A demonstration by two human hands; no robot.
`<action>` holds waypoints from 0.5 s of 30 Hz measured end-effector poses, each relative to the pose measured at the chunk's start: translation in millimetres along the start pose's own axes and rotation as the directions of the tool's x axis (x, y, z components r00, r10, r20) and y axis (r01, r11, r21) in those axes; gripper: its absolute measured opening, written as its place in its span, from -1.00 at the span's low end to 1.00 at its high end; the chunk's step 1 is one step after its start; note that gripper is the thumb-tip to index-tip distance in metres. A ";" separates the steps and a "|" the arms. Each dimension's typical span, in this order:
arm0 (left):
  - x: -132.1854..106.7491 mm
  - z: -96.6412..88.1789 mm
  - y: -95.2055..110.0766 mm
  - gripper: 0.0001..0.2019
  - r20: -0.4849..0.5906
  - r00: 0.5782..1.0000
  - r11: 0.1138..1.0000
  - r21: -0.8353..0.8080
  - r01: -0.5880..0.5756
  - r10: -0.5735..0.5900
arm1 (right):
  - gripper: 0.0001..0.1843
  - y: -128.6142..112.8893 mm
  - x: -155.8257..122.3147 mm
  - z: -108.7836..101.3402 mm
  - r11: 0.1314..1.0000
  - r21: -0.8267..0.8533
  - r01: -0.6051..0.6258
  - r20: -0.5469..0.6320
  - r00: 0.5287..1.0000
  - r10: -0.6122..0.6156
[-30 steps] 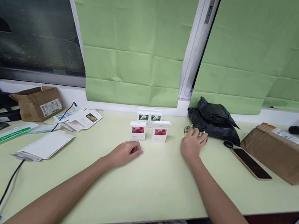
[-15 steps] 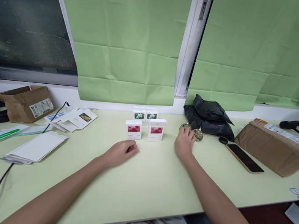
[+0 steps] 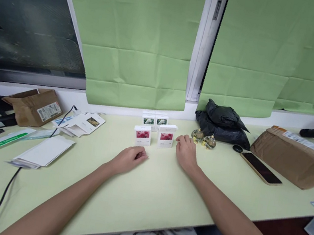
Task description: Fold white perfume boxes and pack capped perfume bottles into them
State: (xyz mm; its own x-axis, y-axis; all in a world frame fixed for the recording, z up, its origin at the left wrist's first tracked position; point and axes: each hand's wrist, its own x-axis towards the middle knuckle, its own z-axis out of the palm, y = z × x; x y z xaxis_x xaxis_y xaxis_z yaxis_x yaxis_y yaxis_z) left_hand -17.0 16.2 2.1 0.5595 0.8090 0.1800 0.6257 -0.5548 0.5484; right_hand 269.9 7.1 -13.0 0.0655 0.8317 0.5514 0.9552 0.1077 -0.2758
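My left hand rests on the table with its fingers curled in, and nothing shows in it. Just beyond it stands a white box with a pink flower picture. A second such box stands upright to its right. My right hand lies beside that second box, fingers bent and a little apart, holding nothing; a narrow gap appears between fingertips and box. Right behind this hand are two round glass bottles with gold-coloured parts, one farther back, the other to the right. Two white-flower boxes stand behind the pink ones.
Black plastic parcels lie behind the bottles. To the right are a phone, a small round black object and a cardboard box. At left lie flattened white cartons, an open cardboard box and a black cable.
My right hand has come off the left glass bottle and shifted left, to beside the right-hand pink-flower box. Both bottles stay on the table. My left hand keeps its place.
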 end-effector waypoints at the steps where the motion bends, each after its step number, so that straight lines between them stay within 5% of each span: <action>1: -0.2 0.1 0.4 -0.64 -0.003 1.000 1.000 -0.005 -0.002 0.002 | -0.73 -3.0 -2.0 -0.3 0.999 0.030 0.018 0.008 1.000 -0.018; 8: -0.7 0.6 4.9 -0.65 -0.006 1.000 0.999 -0.033 -0.010 0.010 | -0.85 -21.2 -11.0 1.6 0.892 0.421 0.165 0.058 0.976 -0.208; 15: 0.6 8.2 14.9 -0.62 -0.019 1.000 0.998 -0.061 -0.010 0.009 | -0.70 -34.7 -15.5 6.7 0.697 0.709 0.108 0.110 0.959 -0.261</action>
State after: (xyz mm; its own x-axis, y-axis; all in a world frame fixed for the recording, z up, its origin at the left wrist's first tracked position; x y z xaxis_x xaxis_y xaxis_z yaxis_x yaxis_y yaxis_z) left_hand -2.9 6.8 3.7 0.5546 0.8075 0.2010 0.5854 -0.5502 0.5954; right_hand 233.8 -5.9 -17.2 -0.2181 0.8297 0.5138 0.4676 0.5510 -0.6912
